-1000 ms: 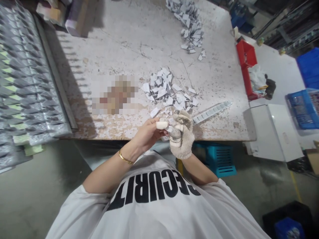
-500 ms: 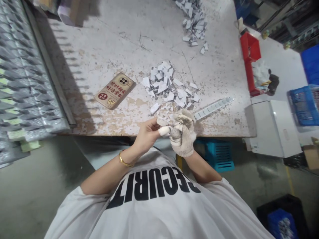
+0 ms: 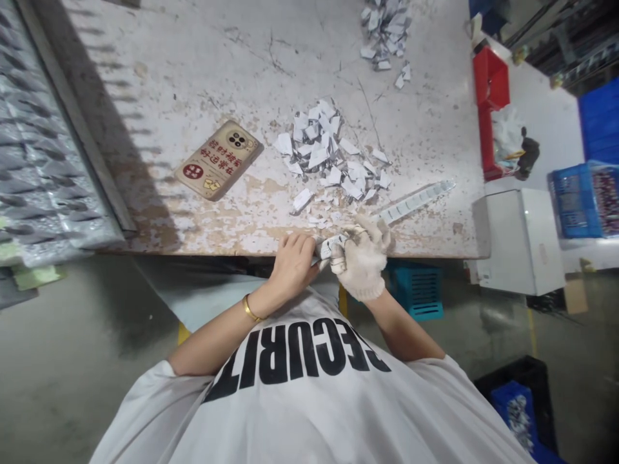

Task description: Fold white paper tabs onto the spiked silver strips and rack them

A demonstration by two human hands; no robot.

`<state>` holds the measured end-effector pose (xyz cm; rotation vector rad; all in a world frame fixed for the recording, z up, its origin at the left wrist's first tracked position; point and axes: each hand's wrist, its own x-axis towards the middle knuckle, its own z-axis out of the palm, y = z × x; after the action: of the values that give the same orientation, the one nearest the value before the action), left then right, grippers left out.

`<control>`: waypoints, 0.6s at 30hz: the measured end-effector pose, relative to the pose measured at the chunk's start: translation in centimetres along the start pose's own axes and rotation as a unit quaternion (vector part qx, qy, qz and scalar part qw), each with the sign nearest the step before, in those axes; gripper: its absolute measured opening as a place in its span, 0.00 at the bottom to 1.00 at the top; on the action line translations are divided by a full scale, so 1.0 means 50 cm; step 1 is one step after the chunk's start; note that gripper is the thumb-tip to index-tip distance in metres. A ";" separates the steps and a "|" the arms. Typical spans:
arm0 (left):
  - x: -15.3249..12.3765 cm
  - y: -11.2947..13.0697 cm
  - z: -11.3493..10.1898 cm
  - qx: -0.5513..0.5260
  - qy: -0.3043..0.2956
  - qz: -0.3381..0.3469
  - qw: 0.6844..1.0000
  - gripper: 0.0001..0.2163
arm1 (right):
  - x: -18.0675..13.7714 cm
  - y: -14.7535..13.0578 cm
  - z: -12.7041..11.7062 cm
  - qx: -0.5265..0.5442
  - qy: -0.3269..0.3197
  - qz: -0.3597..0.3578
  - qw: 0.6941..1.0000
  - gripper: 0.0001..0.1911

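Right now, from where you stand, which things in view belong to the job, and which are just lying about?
Job: bare left hand; gloved right hand; small white strip; white scrap pile; notched strip.
Lying about: phone; red bin; blue crate.

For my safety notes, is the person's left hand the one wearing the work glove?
No, the left hand is bare, while the right hand wears the knit work glove.

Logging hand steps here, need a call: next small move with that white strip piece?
Probably drop the white strip piece, held between the bare left hand and the white knit-gloved right hand, onto the heap of torn white scraps. The heap lies just ahead of the hands, and its pieces look similar.
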<state>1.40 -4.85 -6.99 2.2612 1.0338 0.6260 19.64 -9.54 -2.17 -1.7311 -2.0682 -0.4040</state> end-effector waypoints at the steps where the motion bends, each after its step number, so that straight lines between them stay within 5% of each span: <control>1: 0.001 0.001 0.001 0.009 0.001 -0.002 1.000 0.08 | 0.005 -0.002 -0.001 0.012 -0.019 0.006 1.000 0.05; 6: 0.003 0.001 0.002 0.038 0.003 0.009 0.999 0.06 | 0.027 0.000 0.001 0.015 -0.075 -0.006 0.997 0.06; 18: 0.002 0.003 -0.004 0.029 0.002 0.010 1.000 0.06 | 0.011 0.006 0.033 0.110 -0.044 0.024 0.993 0.02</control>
<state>1.41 -4.80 -6.73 2.3239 1.0443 0.6164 19.64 -8.22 -3.37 -1.6891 -2.0398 -0.0803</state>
